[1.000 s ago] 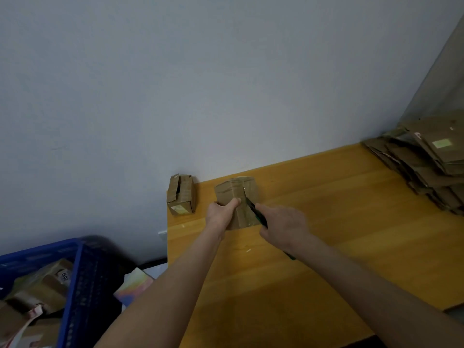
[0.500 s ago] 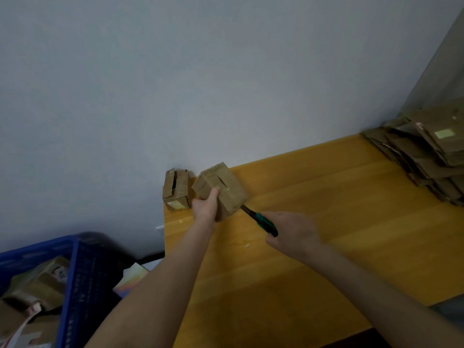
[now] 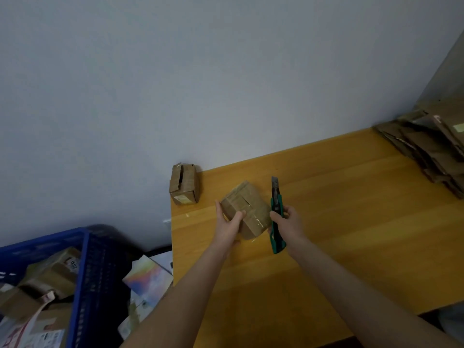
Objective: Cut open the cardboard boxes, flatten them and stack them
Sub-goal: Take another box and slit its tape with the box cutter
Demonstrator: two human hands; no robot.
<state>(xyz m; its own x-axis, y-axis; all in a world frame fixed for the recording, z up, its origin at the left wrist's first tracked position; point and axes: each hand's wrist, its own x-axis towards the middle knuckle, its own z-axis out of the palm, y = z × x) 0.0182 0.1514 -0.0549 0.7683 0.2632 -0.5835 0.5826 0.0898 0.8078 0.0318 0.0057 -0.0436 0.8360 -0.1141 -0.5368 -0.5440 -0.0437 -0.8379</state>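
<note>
Cardboard box (image 3: 244,209), tilted just right of the small slit box (image 3: 184,184) on the table (image 3: 351,222), long axis slanting away from it, left hand (image 3: 229,226) gripping its left end, right hand (image 3: 286,222) clasping a green knife (image 3: 276,214), blade pointing away.

The box (image 3: 247,212) gripped by the left hand (image 3: 229,222) is dull brown, crossed by glossy clear tape. The knife (image 3: 277,217) gripped by the right hand (image 3: 288,223) has a teal-green handle, a black slider and a grey blade. Under both grips the table (image 3: 351,222) is orange-yellow with paler lengthwise streaks. Beyond the left grip, 1 brown carton (image 3: 184,184) bears a pale yellow label. Far right of the grips the flattened stack (image 3: 431,151) is brown; far left, the crate (image 3: 82,272) is blue, grid-patterned.
</note>
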